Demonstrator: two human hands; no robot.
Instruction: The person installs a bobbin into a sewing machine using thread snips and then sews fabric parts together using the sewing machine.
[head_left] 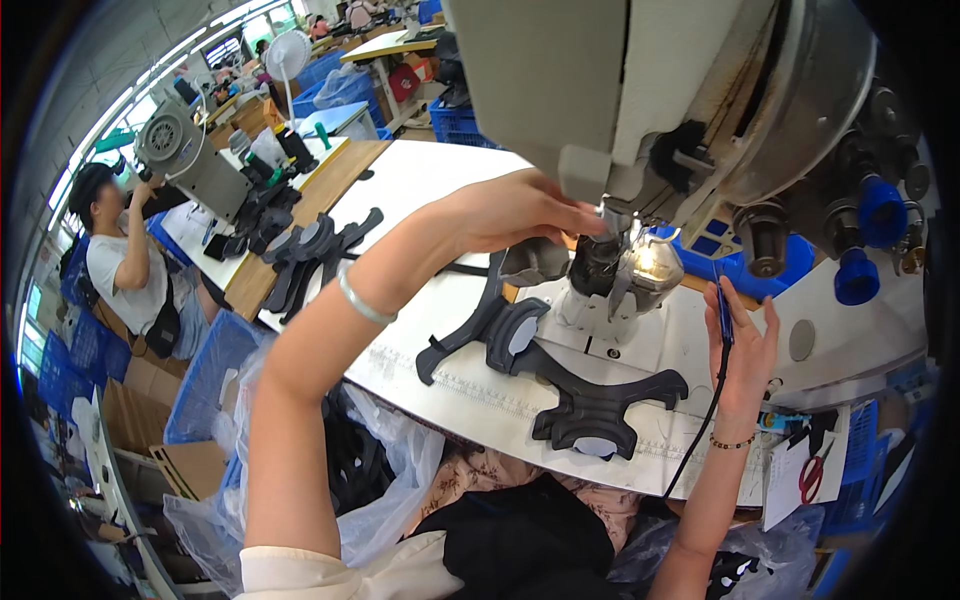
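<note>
My left hand (515,212) reaches across to the needle area of a large industrial sewing machine (540,90). Its fingers are pressed together at the metal parts below the machine head; what is between them is too small to make out. To the right, my right hand (748,350) is raised, with a slim dark-blue tool (724,315) held against the fingers and a black cord (705,425) trailing from it down over the table edge. A black padded strap piece (590,390) with pale oval patches lies on the white table (460,400) below the needle, touched by neither hand.
More black strap pieces (315,245) lie at the table's left. Clear plastic bags (390,470) and a blue crate (215,375) stand at lower left. Red scissors (811,478) rest at right. Blue-capped metal parts (856,277) hang nearby. A person (130,255) sits at another machine.
</note>
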